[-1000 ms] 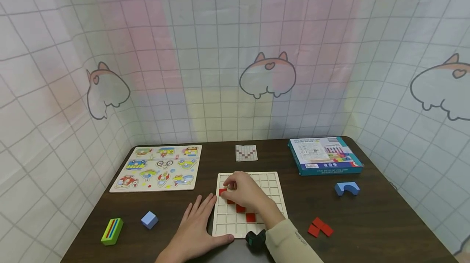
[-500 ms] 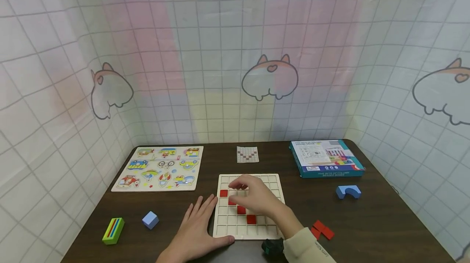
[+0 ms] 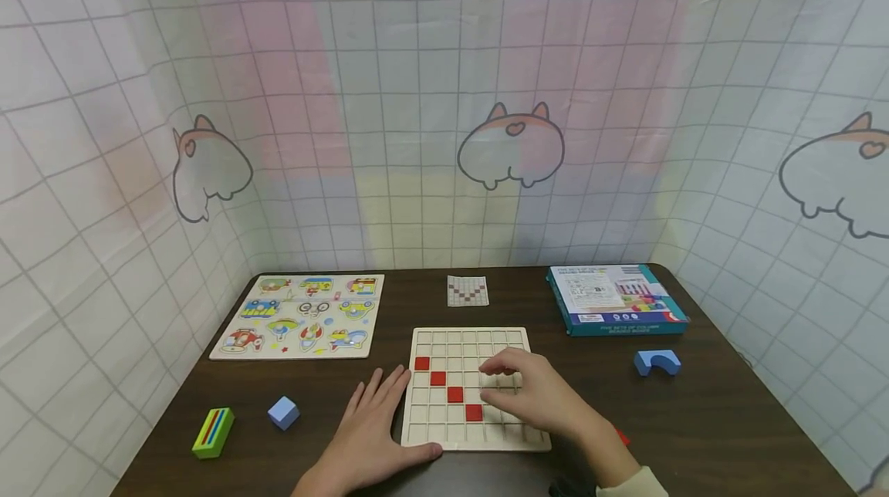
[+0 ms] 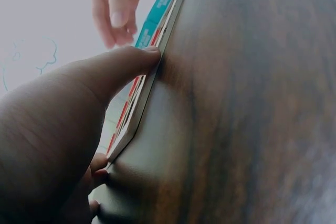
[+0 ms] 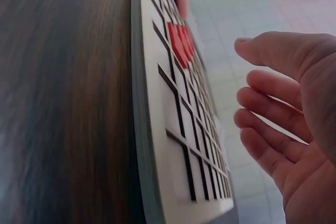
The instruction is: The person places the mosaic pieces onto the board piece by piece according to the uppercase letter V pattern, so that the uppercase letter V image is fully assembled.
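A cream grid board (image 3: 430, 435) lies at the front middle of the dark table. Several red square tiles (image 3: 454, 394) sit in its cells, stepping diagonally down from the left edge. My left hand (image 3: 371, 431) lies flat with fingers spread along the board's left side; its thumb (image 4: 139, 59) touches the front edge in the left wrist view. Over the board's right half hovers my right hand (image 3: 538, 393), fingers loosely bent and apart from the thumb. In the right wrist view nothing is between those fingers (image 5: 270, 103). Loose red tiles (image 3: 623, 437) are mostly hidden behind the right forearm.
A small pattern card (image 3: 468, 292) lies behind the board. Back left is a vehicle picture puzzle (image 3: 299, 319); back right, a teal box (image 3: 618, 300). A blue arch block (image 3: 657, 362) stands at right, a blue cube (image 3: 283, 413) and green striped block (image 3: 213, 433) at left.
My right hand has moved from the red tile at the board's left edge across to its right half, uncovering the diagonal of tiles. The left hand has stayed put.
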Tool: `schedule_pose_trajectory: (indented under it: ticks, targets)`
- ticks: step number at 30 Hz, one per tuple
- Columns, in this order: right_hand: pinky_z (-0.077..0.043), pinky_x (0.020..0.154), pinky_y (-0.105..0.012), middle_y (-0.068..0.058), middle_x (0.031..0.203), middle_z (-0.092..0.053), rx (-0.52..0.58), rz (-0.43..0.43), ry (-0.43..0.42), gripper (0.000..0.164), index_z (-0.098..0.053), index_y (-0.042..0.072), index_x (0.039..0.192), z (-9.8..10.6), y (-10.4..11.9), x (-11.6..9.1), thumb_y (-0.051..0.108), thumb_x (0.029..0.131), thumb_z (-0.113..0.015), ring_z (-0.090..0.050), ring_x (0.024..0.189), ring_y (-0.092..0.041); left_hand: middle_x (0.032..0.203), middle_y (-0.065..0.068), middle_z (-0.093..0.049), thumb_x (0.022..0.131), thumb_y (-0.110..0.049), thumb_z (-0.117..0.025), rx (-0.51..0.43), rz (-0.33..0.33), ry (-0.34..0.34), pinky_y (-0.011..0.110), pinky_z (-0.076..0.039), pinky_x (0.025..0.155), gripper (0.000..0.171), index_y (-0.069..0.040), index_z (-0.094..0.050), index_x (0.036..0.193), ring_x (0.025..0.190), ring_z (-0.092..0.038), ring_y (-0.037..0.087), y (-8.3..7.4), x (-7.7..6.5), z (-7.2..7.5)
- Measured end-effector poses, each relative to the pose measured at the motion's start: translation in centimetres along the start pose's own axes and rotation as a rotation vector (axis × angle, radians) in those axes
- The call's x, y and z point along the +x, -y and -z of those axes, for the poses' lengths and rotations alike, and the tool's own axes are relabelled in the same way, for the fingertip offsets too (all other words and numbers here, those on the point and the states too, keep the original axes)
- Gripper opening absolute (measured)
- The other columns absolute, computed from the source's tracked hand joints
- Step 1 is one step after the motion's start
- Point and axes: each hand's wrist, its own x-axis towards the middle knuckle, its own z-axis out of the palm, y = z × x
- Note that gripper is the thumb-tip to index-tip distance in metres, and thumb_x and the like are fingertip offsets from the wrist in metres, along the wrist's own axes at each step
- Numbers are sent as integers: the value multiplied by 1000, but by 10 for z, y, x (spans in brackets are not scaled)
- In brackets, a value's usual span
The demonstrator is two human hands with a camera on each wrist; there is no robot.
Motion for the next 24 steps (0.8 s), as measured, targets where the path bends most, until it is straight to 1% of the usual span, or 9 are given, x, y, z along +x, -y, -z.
schedule_pose_trajectory:
  ticks: [10, 14, 20, 24]
  targets:
    - [-62, 104, -53, 2, 124, -79, -46, -17, -29, 29, -80, 22, 125, 16, -7, -22, 32, 99, -86, -72, 117, -26, 183, 4, -35, 72, -98, -73, -2, 9, 5, 71, -15, 138, 134, -23, -35, 176, 174, -18, 41, 1, 0, 0]
    - [-63, 105, -52, 7, 124, -78, -66, -12, -41, 29, -79, 23, 125, 25, -14, -32, 32, 99, -87, -74, 118, -21, 183, 3, -34, 72, -99, -72, 4, 15, 13, 72, -16, 138, 135, -23, -35, 176, 174, -18, 41, 1, 1, 0]
    - [-64, 105, -44, 10, 121, -78, -114, -21, -54, 32, -79, 24, 123, 38, -28, -49, 39, 96, -89, -74, 116, -12, 184, 2, -33, 72, -101, -70, 7, 24, 22, 72, -15, 138, 135, -25, -33, 177, 174, -17, 40, 0, 2, -1]
    - [-63, 105, -37, 16, 119, -77, -159, -49, -56, 32, -80, 28, 122, 44, -36, -58, 41, 95, -90, -70, 114, -7, 184, 2, -33, 72, -100, -71, 6, 22, 24, 72, -15, 138, 135, -25, -33, 177, 175, -17, 39, 0, 1, 0]
